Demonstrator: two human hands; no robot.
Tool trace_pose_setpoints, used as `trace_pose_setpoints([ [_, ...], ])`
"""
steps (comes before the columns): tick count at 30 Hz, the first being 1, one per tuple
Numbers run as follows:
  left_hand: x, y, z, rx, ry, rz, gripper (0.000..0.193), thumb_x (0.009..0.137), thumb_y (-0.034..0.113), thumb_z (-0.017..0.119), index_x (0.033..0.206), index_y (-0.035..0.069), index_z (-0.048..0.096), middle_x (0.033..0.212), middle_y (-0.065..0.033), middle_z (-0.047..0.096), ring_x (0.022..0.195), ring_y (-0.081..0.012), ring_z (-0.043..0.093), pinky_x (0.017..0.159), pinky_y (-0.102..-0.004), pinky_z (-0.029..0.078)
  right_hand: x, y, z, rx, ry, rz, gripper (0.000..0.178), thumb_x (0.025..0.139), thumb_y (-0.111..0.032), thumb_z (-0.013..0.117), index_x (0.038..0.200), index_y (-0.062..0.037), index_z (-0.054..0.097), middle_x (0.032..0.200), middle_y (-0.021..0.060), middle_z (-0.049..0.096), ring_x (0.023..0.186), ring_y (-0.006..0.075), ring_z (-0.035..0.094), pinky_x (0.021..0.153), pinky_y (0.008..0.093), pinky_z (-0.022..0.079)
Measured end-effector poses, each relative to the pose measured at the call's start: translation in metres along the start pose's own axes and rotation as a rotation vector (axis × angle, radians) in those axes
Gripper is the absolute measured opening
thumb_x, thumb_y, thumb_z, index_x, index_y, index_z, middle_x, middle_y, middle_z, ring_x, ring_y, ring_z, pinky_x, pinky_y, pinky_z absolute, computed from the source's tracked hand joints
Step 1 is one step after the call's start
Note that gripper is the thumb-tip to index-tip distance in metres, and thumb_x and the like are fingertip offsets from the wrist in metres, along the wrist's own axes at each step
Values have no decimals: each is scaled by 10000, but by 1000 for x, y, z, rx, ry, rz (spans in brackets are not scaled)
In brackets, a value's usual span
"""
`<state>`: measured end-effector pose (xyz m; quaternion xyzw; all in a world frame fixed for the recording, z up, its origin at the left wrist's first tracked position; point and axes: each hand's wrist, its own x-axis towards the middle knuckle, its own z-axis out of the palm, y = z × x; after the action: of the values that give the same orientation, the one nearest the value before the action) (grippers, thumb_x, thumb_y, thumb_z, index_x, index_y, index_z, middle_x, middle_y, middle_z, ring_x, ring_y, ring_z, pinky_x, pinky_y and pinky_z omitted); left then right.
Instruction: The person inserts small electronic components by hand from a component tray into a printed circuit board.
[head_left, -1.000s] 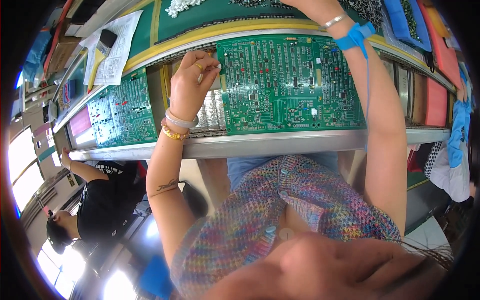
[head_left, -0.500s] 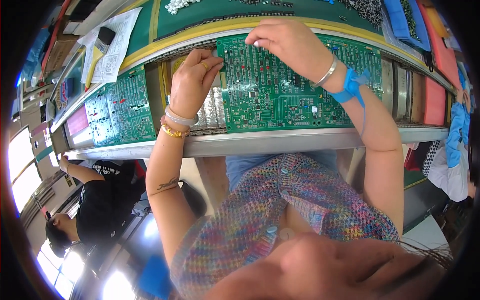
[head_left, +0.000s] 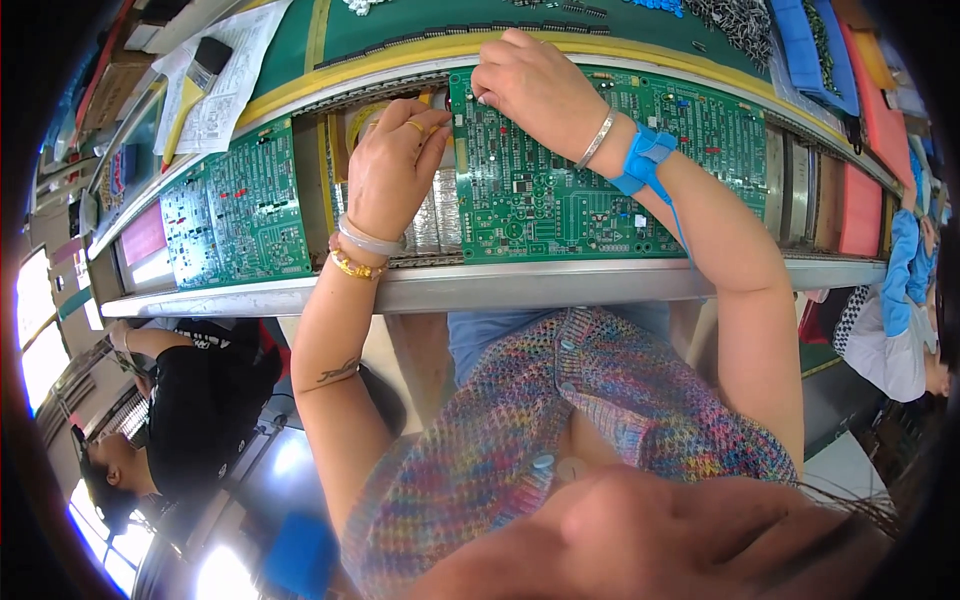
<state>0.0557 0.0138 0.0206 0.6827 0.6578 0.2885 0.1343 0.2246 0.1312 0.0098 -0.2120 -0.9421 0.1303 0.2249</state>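
Observation:
A green circuit board [head_left: 600, 225], studded with small parts, lies across the rails in front of me. My left hand [head_left: 395, 165], wearing a ring and bracelets, is beside the board's upper left edge. Its fingers are bent together; whatever is between them is too small to make out. Over the board's upper left part is my right hand [head_left: 540, 95], with thumb and fingertips pinched close to the surface. Any part in that pinch is hidden. A blue wrist strap [head_left: 645, 160] with a cord is around my right wrist.
A second green board [head_left: 240, 215] lies on the rails at left. Beyond the rail are a row of black chips [head_left: 430, 40], a brush [head_left: 190, 100] on paper, a pile of metal-legged parts [head_left: 735, 30] and a blue bin [head_left: 815, 50]. Another person [head_left: 205, 410] sits at lower left.
My right hand has moved left along the board's far edge, nearer to my left hand. My left hand has stayed by the board's left edge, its fingers shifting slightly.

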Motion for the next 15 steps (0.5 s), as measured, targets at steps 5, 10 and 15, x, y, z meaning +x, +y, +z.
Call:
trace_pose_setpoints([
  [5,-1,-1,0,6,-8,4,151,844,139,642,966,65,693,980,-77,621,871,-293,608,730,-382,500,3,-3,-2,-88,-21,-31,66,770,-111,654,749,-66,612,812,43,554,857,237,526,748,354,472],
  [10,-2,-2,1,-3,-29,-24,159,844,145,640,972,71,696,993,-73,617,876,-291,610,727,-380,503,6,-8,-3,-210,-68,-35,88,763,-139,663,749,-63,623,801,48,565,847,238,533,744,353,473],
  [15,-1,2,0,54,-1,27,187,846,139,632,1017,86,686,996,-70,616,874,-288,611,717,-382,510,7,0,-14,25,43,5,98,760,-156,676,800,-71,648,794,51,575,822,246,533,743,370,467],
])
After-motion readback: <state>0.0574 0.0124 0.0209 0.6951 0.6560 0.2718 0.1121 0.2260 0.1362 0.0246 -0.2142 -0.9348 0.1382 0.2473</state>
